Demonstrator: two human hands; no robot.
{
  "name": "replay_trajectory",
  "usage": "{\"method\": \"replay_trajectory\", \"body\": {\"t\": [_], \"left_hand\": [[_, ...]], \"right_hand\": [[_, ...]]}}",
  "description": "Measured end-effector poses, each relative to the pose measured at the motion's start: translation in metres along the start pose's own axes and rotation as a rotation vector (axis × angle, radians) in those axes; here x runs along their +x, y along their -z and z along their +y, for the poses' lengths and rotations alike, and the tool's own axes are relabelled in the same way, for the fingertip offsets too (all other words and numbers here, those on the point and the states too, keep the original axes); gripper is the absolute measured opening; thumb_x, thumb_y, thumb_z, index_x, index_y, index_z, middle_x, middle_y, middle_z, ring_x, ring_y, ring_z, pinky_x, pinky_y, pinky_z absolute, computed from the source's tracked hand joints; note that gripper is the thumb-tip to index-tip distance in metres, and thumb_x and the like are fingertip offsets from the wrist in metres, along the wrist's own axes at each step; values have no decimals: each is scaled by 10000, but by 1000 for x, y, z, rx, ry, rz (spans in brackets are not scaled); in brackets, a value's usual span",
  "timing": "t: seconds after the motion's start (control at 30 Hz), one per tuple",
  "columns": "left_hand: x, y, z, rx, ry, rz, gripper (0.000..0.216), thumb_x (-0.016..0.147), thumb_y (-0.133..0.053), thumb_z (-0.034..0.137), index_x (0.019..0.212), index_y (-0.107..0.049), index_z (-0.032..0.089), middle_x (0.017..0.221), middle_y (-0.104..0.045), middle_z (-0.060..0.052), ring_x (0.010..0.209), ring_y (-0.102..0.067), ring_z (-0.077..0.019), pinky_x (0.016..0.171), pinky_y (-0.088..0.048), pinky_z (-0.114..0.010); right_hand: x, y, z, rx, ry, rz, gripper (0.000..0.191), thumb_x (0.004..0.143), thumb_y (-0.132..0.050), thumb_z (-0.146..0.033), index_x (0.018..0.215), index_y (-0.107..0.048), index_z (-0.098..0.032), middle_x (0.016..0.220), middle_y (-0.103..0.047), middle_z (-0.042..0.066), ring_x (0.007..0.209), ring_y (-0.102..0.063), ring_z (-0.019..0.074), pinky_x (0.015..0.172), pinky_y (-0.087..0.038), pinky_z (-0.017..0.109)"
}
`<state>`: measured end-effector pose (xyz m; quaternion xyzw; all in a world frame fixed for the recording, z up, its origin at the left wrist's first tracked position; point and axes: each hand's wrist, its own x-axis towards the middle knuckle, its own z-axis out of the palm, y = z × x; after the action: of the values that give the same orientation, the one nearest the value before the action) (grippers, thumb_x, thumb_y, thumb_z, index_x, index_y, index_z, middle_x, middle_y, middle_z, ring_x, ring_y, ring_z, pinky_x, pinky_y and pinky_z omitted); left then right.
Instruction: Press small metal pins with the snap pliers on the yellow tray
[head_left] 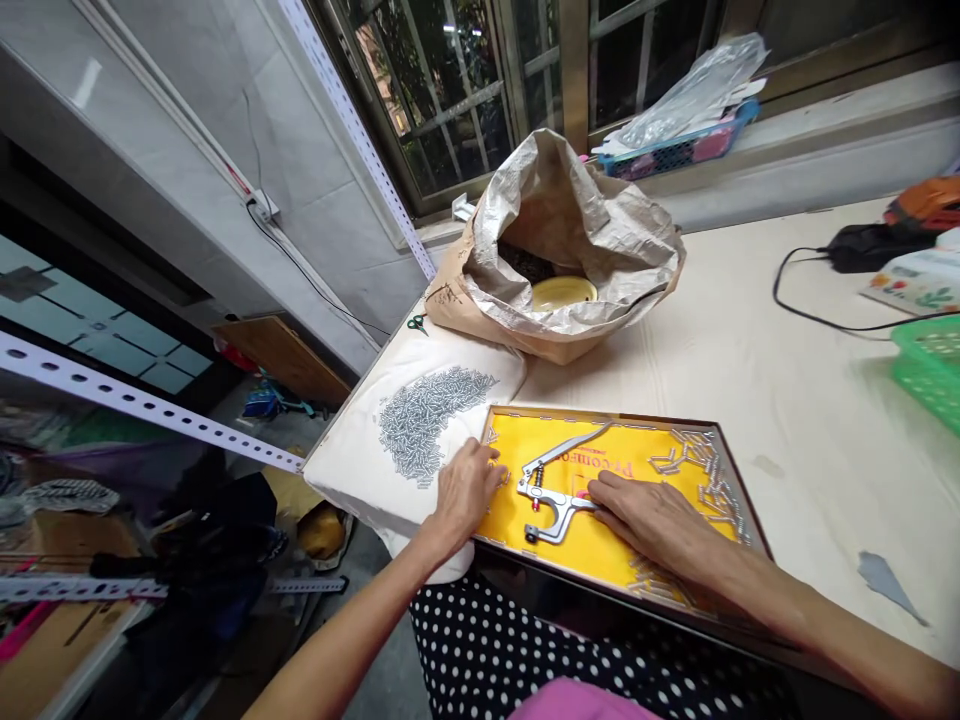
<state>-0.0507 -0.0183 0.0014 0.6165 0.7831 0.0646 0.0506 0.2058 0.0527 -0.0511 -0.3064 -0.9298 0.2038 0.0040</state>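
A shallow framed tray with a yellow base lies at the table's front edge. In it rest silver hand-press pliers with a spring, their upper handle raised. My right hand has its fingers closed around the end of the lower handle. My left hand is over the tray's left rim, fingers curled and close together beside a few small metal pins; what is between the fingertips I cannot make out. More metal pins are scattered along the tray's right side and lower edge.
A heap of small metal pins lies on white cloth at left, near green-handled scissors. Behind the tray stands an open paper sack with a yellow dish inside. A green basket and a black cable are at right.
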Motion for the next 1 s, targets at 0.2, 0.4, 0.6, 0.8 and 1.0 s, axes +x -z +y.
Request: {"method": "replay_trajectory", "body": {"t": [0.2,0.4,0.6,0.8,1.0], "left_hand": [[50,4,-65,232,148,107,250,981,-432,215,1019,-676,173,1044,-624,-87,985,-584,-213,752,-399,-286],[80,-12,-91,312,16,-10,257,980,-399,198,1014,-652,172,1094,-587,-102,1020,-527,-239,731,-391,-303],[94,-9,-87,262,-112,-85,267,939,-384,92,905,-641,157,1104,-599,-142,1062,-501,-246,745,-413,-307],[99,7,-86,180,-163,-64,187,879,-480,107,805,-642,165,1005,-643,-136,1035,-548,-241,794,-438,-299],[46,11,-41,-458,60,31,150,812,-550,256,794,-661,156,774,-662,-36,678,-583,-145,650,-460,-247]], "right_hand": [[-1,-16,5,9,10,102,202,994,-395,-268,875,-552,-220,883,-627,39,750,-597,188,598,-322,295],[-1,-16,6,12,17,128,198,990,-405,-281,858,-541,-228,865,-622,31,742,-611,185,596,-346,289],[-2,-19,7,4,24,130,205,995,-382,-278,870,-535,-224,881,-625,41,754,-608,187,615,-359,299],[-2,-10,2,22,1,83,195,994,-387,-253,879,-540,-214,899,-637,48,747,-595,175,602,-328,291],[-4,4,-4,-14,39,15,202,998,-386,-195,896,-561,-191,903,-644,46,725,-560,154,580,-259,289]]}}
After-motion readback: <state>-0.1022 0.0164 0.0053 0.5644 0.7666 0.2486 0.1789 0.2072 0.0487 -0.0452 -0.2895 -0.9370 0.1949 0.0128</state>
